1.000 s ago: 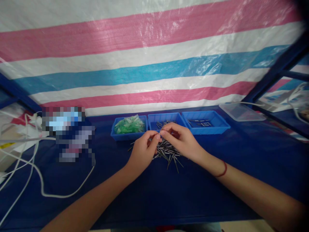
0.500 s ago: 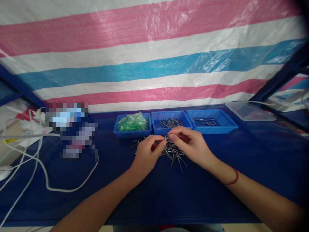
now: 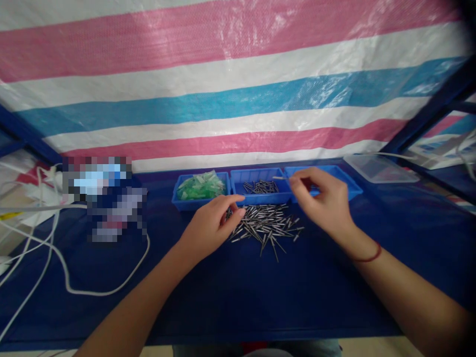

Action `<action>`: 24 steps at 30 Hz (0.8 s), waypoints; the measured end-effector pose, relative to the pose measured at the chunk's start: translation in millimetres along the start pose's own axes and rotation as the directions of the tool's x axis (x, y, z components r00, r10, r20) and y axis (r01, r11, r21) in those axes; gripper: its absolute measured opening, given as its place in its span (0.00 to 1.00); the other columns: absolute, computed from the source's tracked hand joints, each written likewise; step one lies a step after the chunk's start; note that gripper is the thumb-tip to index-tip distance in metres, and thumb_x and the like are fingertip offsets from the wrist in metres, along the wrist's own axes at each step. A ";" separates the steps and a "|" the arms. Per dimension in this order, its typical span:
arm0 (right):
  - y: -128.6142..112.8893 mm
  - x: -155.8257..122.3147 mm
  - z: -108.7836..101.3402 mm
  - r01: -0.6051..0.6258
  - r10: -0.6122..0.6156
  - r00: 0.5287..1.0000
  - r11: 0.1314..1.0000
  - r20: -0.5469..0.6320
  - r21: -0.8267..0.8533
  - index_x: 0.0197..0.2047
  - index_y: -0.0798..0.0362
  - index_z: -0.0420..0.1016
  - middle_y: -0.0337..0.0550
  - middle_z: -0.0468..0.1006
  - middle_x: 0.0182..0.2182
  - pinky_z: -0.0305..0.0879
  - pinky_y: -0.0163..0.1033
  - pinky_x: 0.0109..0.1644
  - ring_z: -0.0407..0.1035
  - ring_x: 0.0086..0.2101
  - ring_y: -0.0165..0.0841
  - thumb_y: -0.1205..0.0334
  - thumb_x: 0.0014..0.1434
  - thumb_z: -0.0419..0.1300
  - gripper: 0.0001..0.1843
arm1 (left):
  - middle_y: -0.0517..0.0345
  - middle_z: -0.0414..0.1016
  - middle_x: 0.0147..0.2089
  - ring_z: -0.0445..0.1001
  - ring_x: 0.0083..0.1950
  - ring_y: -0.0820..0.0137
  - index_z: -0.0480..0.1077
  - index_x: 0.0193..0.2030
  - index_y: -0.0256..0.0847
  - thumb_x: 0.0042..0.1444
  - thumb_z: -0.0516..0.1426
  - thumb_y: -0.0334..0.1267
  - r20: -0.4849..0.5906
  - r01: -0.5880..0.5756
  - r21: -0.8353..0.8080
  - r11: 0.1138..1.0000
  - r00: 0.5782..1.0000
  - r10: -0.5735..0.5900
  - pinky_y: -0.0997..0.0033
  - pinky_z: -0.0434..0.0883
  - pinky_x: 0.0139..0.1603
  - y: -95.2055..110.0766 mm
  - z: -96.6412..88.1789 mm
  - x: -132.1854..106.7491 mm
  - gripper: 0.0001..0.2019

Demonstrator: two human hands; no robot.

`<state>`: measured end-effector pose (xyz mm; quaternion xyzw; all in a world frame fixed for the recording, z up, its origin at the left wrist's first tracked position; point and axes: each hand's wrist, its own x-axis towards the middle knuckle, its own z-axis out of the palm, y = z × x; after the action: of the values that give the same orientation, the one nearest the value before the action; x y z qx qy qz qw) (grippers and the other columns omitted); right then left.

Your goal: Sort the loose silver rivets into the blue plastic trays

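Observation:
My right hand [image 3: 322,193] is raised over the front of the right blue bin [image 3: 351,188], its thumb and index finger pinching a thin metal pin [image 3: 279,177]. The pin points left, over the middle blue bin [image 3: 241,200]. At the left side of a loose pile of metal pins [image 3: 266,220] is my left hand [image 3: 213,220]. Its thumb and index fingertip are apart, and nothing shows between them. More pins [image 3: 262,187] lie in the middle bin. The pins in the right bin are mostly hidden behind my right hand.
The left blue bin [image 3: 199,204] holds green and clear plastic pieces [image 3: 203,186]. A clear plastic lid [image 3: 379,169] lies at the back right. White cables [image 3: 89,292] and pixelated items [image 3: 115,208] are on the left. A striped sheet [image 3: 230,114] hangs behind the table [image 3: 260,302].
My hands have moved apart. The right one has gone up and right with a pin in its pinch; the left one has shifted left and its fingertips have separated, uncovering more of the pile.

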<state>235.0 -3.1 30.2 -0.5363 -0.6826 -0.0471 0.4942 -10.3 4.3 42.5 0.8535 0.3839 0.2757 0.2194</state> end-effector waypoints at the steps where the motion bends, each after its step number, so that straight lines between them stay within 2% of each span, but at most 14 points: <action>1: 11.2 4.5 -3.5 -0.027 0.021 0.998 0.995 -0.061 -0.097 0.31 0.52 0.70 0.40 0.72 0.25 0.61 0.38 0.32 0.65 0.26 0.30 0.63 0.59 0.55 0.06 | 0.59 0.73 0.38 0.69 0.33 0.74 0.69 0.48 0.41 0.63 0.51 0.39 0.032 -0.019 0.072 0.997 0.999 0.016 0.74 0.66 0.38 -1.2 -7.5 0.5 0.11; 3: 34.6 12.4 -9.7 -0.062 0.030 0.991 0.968 -0.134 -0.245 0.29 0.52 0.70 0.41 0.71 0.24 0.60 0.39 0.33 0.64 0.26 0.32 0.63 0.58 0.55 0.07 | 0.58 0.73 0.38 0.71 0.37 0.71 0.71 0.41 0.40 0.63 0.49 0.39 0.094 -0.024 0.211 0.977 0.996 0.004 0.72 0.65 0.40 -4.4 -20.0 0.3 0.11; 5: 55.6 17.5 -13.9 -0.078 0.037 0.990 0.945 -0.133 -0.317 0.28 0.52 0.70 0.43 0.71 0.23 0.58 0.41 0.33 0.63 0.26 0.33 0.63 0.57 0.55 0.07 | 0.57 0.72 0.38 0.71 0.39 0.69 0.71 0.39 0.41 0.63 0.48 0.41 0.151 0.016 0.342 0.940 0.986 -0.071 0.70 0.66 0.41 -8.2 -27.2 -1.5 0.12; 7: 70.2 19.6 -15.4 -0.081 0.046 0.993 0.930 -0.107 -0.359 0.29 0.53 0.70 0.45 0.72 0.24 0.57 0.43 0.36 0.63 0.27 0.35 0.63 0.56 0.56 0.05 | 0.58 0.72 0.38 0.72 0.38 0.68 0.71 0.39 0.43 0.63 0.49 0.43 0.230 0.038 0.417 0.908 0.962 -0.146 0.70 0.66 0.39 -11.6 -28.8 -4.5 0.11; 9: 75.5 19.1 -14.1 -0.086 0.047 0.993 0.915 -0.107 -0.394 0.34 0.54 0.72 0.48 0.74 0.27 0.57 0.46 0.40 0.64 0.29 0.38 0.63 0.56 0.56 0.05 | 0.59 0.71 0.38 0.73 0.37 0.67 0.70 0.41 0.45 0.61 0.52 0.46 0.301 0.032 0.438 0.898 0.936 -0.180 0.70 0.67 0.37 -13.8 -26.2 -7.7 0.10; 12: 64.9 15.2 -8.7 -0.078 0.028 0.991 0.918 -0.132 -0.388 0.43 0.56 0.71 0.50 0.76 0.30 0.58 0.47 0.44 0.65 0.34 0.41 0.61 0.57 0.56 0.11 | 0.60 0.71 0.44 0.74 0.38 0.67 0.68 0.46 0.48 0.59 0.54 0.48 0.345 0.006 0.432 0.902 0.923 -0.171 0.69 0.68 0.38 -13.4 -18.5 -10.6 0.12; 14: 48.8 11.1 -3.6 -0.021 -0.019 0.994 0.938 -0.111 -0.346 0.43 0.55 0.71 0.49 0.76 0.31 0.60 0.46 0.42 0.65 0.35 0.41 0.62 0.58 0.56 0.10 | 0.59 0.70 0.47 0.74 0.40 0.67 0.67 0.50 0.48 0.60 0.54 0.47 0.348 -0.023 0.424 0.905 0.927 -0.140 0.70 0.69 0.39 -11.3 -12.0 -10.5 0.13; 17: 21.9 2.8 5.3 0.151 -0.148 0.989 0.961 0.029 -0.232 0.38 0.53 0.72 0.46 0.76 0.30 0.62 0.45 0.41 0.65 0.34 0.39 0.64 0.58 0.56 0.05 | 0.57 0.69 0.46 0.73 0.43 0.67 0.66 0.52 0.47 0.63 0.51 0.44 0.322 -0.058 0.446 0.893 0.941 -0.100 0.71 0.70 0.41 -8.3 -0.1 -8.5 0.13; 20: 2.0 -7.3 15.0 0.297 -0.281 0.941 0.953 0.188 -0.063 0.37 0.52 0.71 0.44 0.76 0.30 0.63 0.44 0.41 0.66 0.34 0.37 0.67 0.58 0.57 0.04 | 0.56 0.70 0.44 0.72 0.43 0.66 0.68 0.49 0.46 0.64 0.50 0.42 0.306 -0.093 0.519 0.850 0.948 -0.084 0.69 0.70 0.41 -8.4 12.4 -6.9 0.11; 24: -11.4 -20.3 27.3 0.350 -0.361 0.873 0.932 0.329 0.094 0.35 0.53 0.71 0.43 0.76 0.30 0.63 0.43 0.40 0.66 0.32 0.34 0.68 0.59 0.56 0.04 | 0.56 0.70 0.42 0.72 0.41 0.65 0.70 0.44 0.44 0.64 0.49 0.40 0.292 -0.134 0.567 0.813 0.955 -0.046 0.67 0.71 0.41 -11.8 22.9 -6.9 0.10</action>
<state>207.8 -5.6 7.0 -0.3940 -0.8450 -0.0328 0.3600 -5.8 2.4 16.4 0.9193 0.3929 0.0211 -0.0039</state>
